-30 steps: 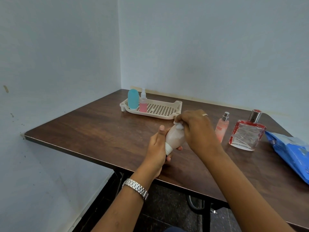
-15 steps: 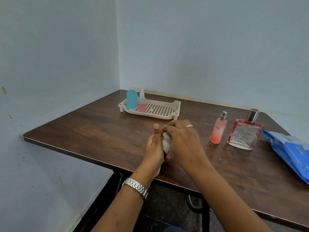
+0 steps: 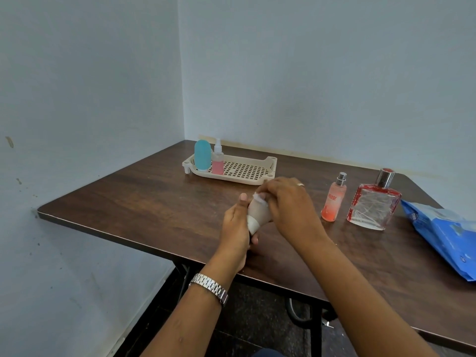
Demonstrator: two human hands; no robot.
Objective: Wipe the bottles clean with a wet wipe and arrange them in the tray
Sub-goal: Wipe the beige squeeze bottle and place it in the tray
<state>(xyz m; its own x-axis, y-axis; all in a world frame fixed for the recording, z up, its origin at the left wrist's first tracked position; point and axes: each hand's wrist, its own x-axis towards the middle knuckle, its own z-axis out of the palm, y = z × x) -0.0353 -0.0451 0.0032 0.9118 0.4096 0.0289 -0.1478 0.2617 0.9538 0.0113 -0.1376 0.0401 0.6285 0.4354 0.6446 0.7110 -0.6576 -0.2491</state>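
A dark wooden table (image 3: 128, 202) stands in the corner of a pale room. At its right edge lies a blue pack of wipes (image 3: 443, 240), partly cut off by the frame. Near the far side sits a cream slotted tray (image 3: 231, 177), with a blue bottle (image 3: 202, 155) and a small pink spray bottle (image 3: 218, 161) standing upright side by side at its left end. To the right, well apart from the tray, a square glass bottle (image 3: 373, 207) with red edges and a silver cap stands just beside a slim peach spray bottle (image 3: 333, 202), both upright on the table. Above the near middle of the table, the left hand (image 3: 235, 228) grips a small pale bottle (image 3: 257, 215) from below, fingers curled round it and thumb up along its side. The right hand (image 3: 288, 204) pinches a white wet wipe (image 3: 258, 196) against the top of that bottle. A metal watch (image 3: 210, 287) is on the left wrist and a ring (image 3: 300, 184) on a right finger
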